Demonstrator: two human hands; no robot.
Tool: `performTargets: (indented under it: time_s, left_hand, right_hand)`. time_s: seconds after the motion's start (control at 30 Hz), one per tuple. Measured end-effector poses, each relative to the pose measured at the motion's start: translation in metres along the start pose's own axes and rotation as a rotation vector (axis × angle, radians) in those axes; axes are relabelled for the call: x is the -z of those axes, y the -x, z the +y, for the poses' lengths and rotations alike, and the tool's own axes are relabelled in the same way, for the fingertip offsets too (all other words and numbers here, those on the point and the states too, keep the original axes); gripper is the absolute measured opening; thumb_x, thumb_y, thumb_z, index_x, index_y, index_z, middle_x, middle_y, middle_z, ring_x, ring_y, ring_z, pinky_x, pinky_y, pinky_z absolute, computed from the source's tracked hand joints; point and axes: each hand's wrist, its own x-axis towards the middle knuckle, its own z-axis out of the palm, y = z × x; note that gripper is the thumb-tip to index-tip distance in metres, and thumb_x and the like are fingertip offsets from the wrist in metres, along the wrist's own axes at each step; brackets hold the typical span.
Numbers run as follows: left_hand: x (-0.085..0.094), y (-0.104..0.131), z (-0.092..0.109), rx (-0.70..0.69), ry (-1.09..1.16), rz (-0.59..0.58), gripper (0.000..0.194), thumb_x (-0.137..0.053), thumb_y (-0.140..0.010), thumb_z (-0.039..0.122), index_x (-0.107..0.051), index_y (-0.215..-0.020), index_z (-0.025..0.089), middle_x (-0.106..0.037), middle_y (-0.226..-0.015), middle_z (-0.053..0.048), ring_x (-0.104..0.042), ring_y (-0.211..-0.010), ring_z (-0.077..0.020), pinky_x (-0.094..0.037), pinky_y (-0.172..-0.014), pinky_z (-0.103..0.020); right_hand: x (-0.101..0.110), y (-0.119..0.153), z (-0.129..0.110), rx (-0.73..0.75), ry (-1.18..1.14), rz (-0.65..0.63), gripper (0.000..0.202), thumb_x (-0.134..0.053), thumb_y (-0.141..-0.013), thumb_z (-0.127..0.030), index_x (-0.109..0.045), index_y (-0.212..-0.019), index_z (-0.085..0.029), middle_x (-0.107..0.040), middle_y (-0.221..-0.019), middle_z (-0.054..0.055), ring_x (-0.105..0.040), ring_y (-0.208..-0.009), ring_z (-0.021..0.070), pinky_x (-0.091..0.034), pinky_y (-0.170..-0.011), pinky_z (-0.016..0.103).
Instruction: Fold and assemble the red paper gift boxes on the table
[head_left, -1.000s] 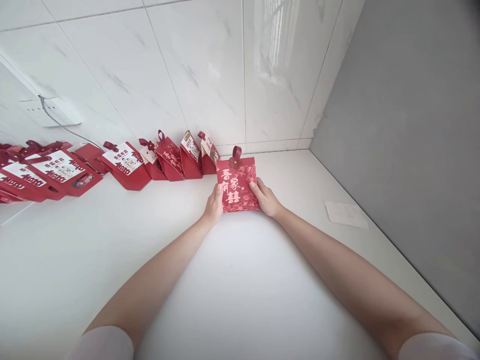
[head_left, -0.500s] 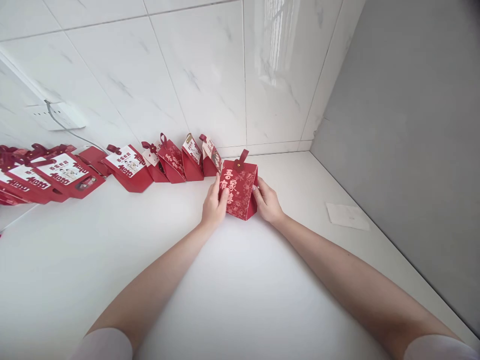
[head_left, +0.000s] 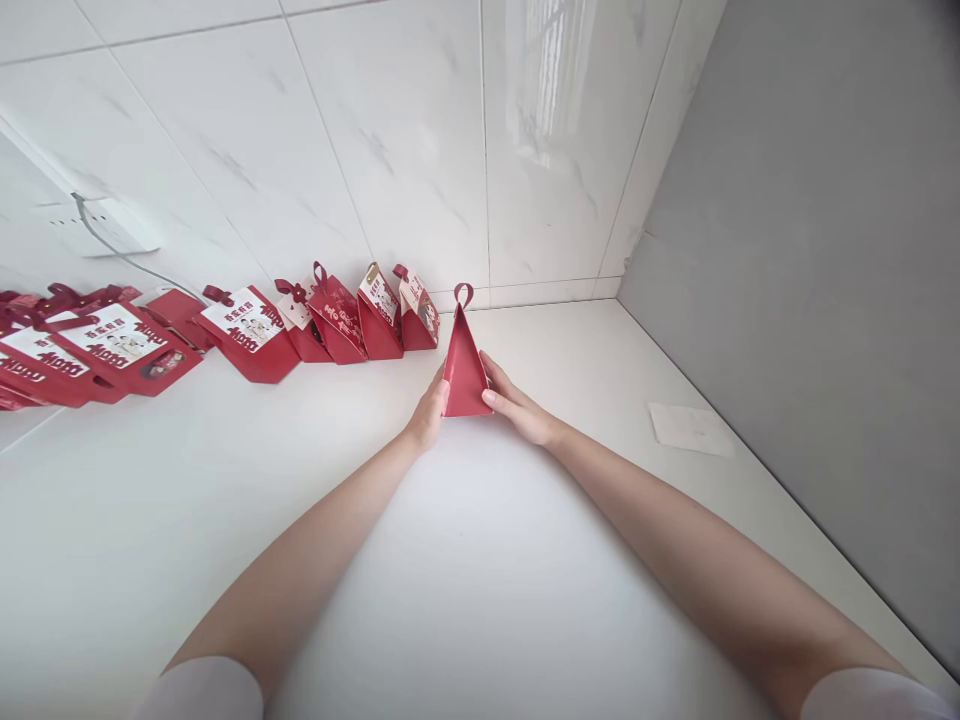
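Note:
A red triangular gift box point(head_left: 466, 375) with a ribbon loop at its peak stands upright on the white surface, its plain triangular end facing me. My left hand point(head_left: 430, 408) is closed on its left side, thumb along the edge. On the right side, my right hand point(head_left: 519, 402) grips the box with the thumb near the front edge and the fingers behind. To the left of the held box stands a similar gift box point(head_left: 418, 315) with a pale printed flap, a small gap away.
More red gift boxes point(head_left: 251, 333) stretch leftward along the tiled wall point(head_left: 375, 130), several crowded at the far left. A grey cable point(head_left: 127, 258) runs from a wall socket point(head_left: 112, 228). A white paper piece point(head_left: 690, 429) lies right, near a grey panel point(head_left: 795, 300).
The held gift box has turned from its printed face to its plain triangular end. It has also shifted slightly left and away from me, with both hands still on it.

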Motion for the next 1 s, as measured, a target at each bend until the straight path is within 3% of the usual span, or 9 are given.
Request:
performTargets:
  time_s: [0.1,0.23,0.33,0.6,1.0]
  left_hand:
    - [-0.0001,0.0,-0.0003,0.013,0.12,-0.067,0.07,-0.039,-0.091,0.064,-0.033,-0.15,0.028,-0.05,-0.146,-0.008,-0.047,-0.134,-0.0314,-0.04,-0.112,-0.05]
    - [0.001,0.0,-0.0009,-0.024,0.062,-0.047,0.069,-0.04,-0.091,0.064,-0.035,-0.15,0.028,-0.048,-0.148,-0.006,-0.038,-0.142,-0.0295,-0.033,-0.118,-0.046]
    - [0.0026,-0.0004,-0.0027,-0.035,0.028,-0.029,0.071,-0.039,-0.091,0.065,-0.034,-0.15,0.027,-0.049,-0.148,-0.007,-0.036,-0.143,-0.0287,-0.031,-0.119,-0.046]
    - [0.0059,0.0,-0.0066,-0.048,0.007,-0.044,0.061,-0.035,-0.096,0.059,-0.037,-0.148,0.028,-0.038,-0.155,-0.004,-0.032,-0.145,-0.0263,-0.031,-0.119,-0.042]
    - [0.0046,0.0007,-0.0037,-0.029,-0.052,-0.012,0.067,-0.037,-0.092,0.065,-0.04,-0.146,0.025,-0.045,-0.15,-0.007,-0.035,-0.143,-0.0272,-0.031,-0.117,-0.043]
  right_hand:
    - [0.0057,-0.001,0.0017,0.02,-0.017,-0.03,0.083,-0.051,-0.09,-0.064,-0.015,-0.156,-0.028,-0.016,-0.164,0.006,-0.031,-0.144,0.0269,-0.029,-0.119,0.047]
    - [0.0072,-0.0017,0.0024,0.036,0.031,-0.01,0.076,-0.051,-0.091,-0.062,-0.026,-0.153,-0.026,-0.031,-0.157,0.009,-0.044,-0.134,0.027,-0.039,-0.111,0.046]
    - [0.0064,-0.0019,0.0026,0.02,0.034,0.002,0.074,-0.051,-0.091,-0.063,-0.03,-0.151,-0.024,-0.035,-0.155,0.011,-0.046,-0.131,0.0271,-0.043,-0.108,0.045]
    - [0.0067,-0.0021,0.0011,0.018,0.045,0.004,0.074,-0.05,-0.089,-0.066,-0.032,-0.149,-0.025,-0.037,-0.153,0.01,-0.048,-0.129,0.0274,-0.044,-0.106,0.046]
    - [0.006,-0.0017,-0.0011,0.011,0.041,0.014,0.076,-0.051,-0.089,-0.067,-0.032,-0.15,-0.026,-0.04,-0.152,0.01,-0.048,-0.13,0.0273,-0.043,-0.108,0.047]
